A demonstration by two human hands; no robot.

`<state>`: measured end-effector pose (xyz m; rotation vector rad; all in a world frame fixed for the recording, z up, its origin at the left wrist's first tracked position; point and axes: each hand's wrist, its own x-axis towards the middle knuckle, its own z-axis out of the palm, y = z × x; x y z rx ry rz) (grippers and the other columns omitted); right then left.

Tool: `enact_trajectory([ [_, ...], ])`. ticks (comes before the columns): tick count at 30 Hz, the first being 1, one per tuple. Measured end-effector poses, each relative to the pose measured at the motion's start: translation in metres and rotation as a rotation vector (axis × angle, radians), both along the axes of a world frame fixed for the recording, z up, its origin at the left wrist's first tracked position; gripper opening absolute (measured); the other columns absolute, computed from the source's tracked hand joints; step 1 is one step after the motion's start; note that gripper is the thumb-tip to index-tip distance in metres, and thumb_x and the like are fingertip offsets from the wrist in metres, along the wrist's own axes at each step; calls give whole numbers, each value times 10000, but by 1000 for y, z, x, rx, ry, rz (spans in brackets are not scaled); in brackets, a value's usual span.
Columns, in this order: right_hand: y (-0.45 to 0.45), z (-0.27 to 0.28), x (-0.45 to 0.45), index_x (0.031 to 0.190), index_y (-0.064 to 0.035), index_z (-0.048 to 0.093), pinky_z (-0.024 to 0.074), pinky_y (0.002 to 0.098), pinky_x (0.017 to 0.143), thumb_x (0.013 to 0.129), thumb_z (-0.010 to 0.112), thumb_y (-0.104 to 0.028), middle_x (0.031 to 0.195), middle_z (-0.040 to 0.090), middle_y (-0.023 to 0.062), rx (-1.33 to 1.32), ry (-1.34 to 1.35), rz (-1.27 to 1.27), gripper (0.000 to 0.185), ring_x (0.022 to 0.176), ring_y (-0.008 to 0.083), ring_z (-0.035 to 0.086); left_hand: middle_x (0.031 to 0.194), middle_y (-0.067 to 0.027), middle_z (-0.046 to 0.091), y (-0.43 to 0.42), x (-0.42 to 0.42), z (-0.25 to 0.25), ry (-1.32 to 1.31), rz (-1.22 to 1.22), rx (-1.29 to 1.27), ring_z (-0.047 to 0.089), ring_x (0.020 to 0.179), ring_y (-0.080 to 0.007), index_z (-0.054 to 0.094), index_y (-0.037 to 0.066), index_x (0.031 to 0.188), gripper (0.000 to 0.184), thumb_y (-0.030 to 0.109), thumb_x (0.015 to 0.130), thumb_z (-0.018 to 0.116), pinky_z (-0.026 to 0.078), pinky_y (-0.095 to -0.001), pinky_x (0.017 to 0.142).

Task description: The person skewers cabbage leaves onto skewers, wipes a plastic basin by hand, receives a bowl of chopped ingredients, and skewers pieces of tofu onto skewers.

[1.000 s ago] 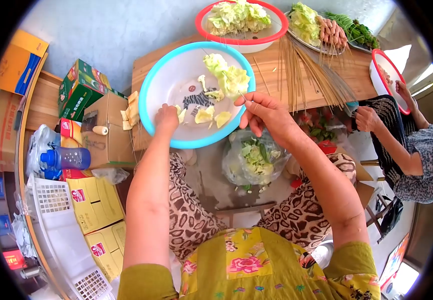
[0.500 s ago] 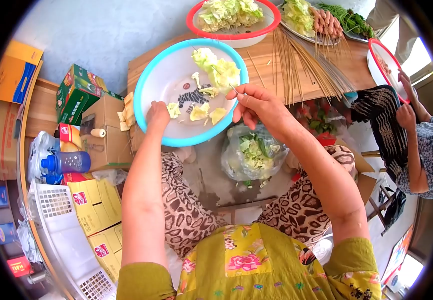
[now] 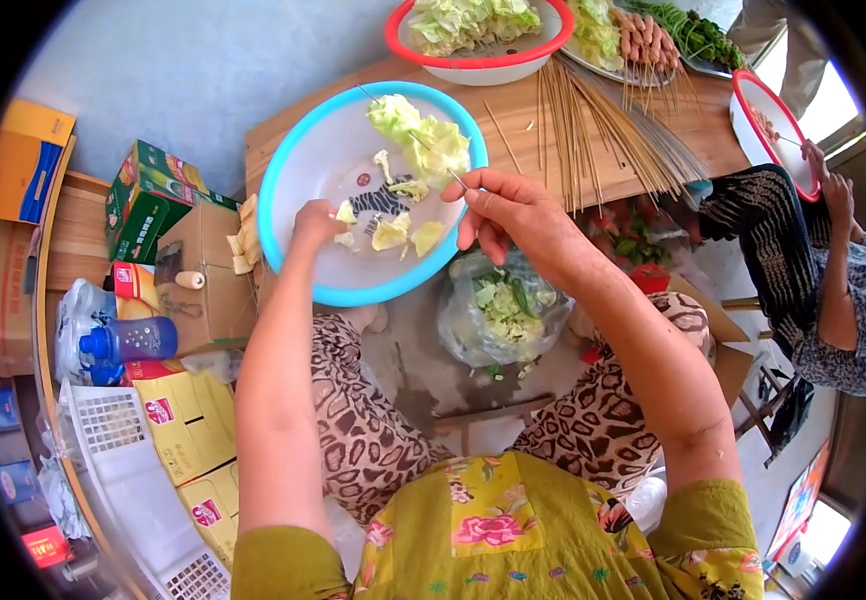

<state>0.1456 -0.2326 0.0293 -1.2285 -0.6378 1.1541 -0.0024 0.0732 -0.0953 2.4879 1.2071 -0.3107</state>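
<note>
And your right hand [image 3: 508,212] pinches the skewer [image 3: 460,181], pale green leaves [image 3: 440,152] threaded along it, over the blue-rimmed basin [image 3: 373,295] on the surface [image 3: 528,145]! Your left hand [image 3: 317,222] is inside, fingertips at a leaf piece [image 3: 347,212]; gripped or not, I can't tell.

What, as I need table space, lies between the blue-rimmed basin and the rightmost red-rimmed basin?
Many thin sticks on the wooden table; the head view shows this.

Food-preparation room: basins [image 3: 373,295], skewers [image 3: 621,125]
</note>
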Motion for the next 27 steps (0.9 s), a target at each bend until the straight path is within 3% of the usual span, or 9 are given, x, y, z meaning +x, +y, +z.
enact_trajectory([
  [2, 0, 0, 0, 1029, -52, 565, 353, 201, 438, 949, 410, -141, 683, 609, 43, 5, 6, -15, 196, 427, 66, 428, 852, -86, 645, 1, 5, 11, -324, 240, -443, 621, 807, -186, 628, 22, 906, 326, 167, 654, 774, 512, -294, 718],
  [3, 0, -1, 0, 1028, -50, 563, 354, 201, 439, 949, 409, -139, 683, 608, 45, 4, 14, -28, 195, 427, 67, 426, 779, -8, 612, -17, 7, 35, -407, 230, -570, 563, 694, -83, 611, 55, 931, 205, 108, 755, 699, 484, -230, 620],
  [8, 4, -8, 3, 1033, -51, 570, 350, 190, 449, 953, 421, -156, 685, 601, 49, 15, 0, -82, 199, 448, 64, 423, 898, -4, 605, -50, 8, 72, -675, 294, -893, 558, 762, -85, 581, 64, 1021, 204, 58, 820, 615, 470, -238, 650],
  [11, 3, -7, 3, 1039, -54, 578, 345, 180, 455, 956, 437, -174, 684, 593, 48, 6, 7, -109, 203, 461, 59, 415, 853, -2, 606, -51, 3, 67, -713, 242, -815, 560, 729, -85, 594, 57, 987, 162, 75, 826, 611, 468, -237, 621],
  [13, 4, -5, 4, 1038, -56, 579, 340, 179, 453, 956, 437, -177, 681, 592, 46, -1, 13, -131, 204, 459, 58, 409, 816, -6, 608, -41, 1, 57, -639, 192, -591, 566, 702, -85, 609, 47, 956, 131, 84, 831, 603, 468, -237, 593],
  [20, 2, 6, 8, 1042, -57, 579, 330, 178, 455, 955, 435, -179, 680, 591, 36, -4, -29, -116, 208, 458, 55, 402, 781, -30, 617, -20, -11, 34, -327, 155, -613, 592, 701, -130, 624, 62, 944, 159, 88, 787, 630, 484, -261, 616],
  [22, 2, 5, 9, 1044, -56, 579, 331, 178, 457, 955, 436, -180, 680, 590, 35, -3, -35, -112, 209, 459, 55, 403, 759, -70, 615, -17, -15, 21, -298, -247, 39, 600, 717, -203, 624, 79, 928, 222, 99, 714, 677, 488, -309, 658],
  [25, 2, 3, 11, 1045, -55, 580, 335, 180, 461, 955, 439, -185, 680, 589, 34, 17, -37, -108, 212, 460, 55, 404, 838, -123, 635, -30, -6, 14, -280, -331, 291, 606, 826, -282, 644, 125, 865, 210, 142, 661, 689, 482, -378, 727],
  [27, 1, 4, 10, 1043, -54, 580, 335, 179, 459, 954, 442, -187, 679, 589, 34, 17, -55, -114, 211, 459, 55, 404, 836, -114, 634, -41, 10, 15, -213, -301, 111, 606, 843, -272, 643, 122, 846, 195, 157, 660, 691, 481, -382, 736],
])
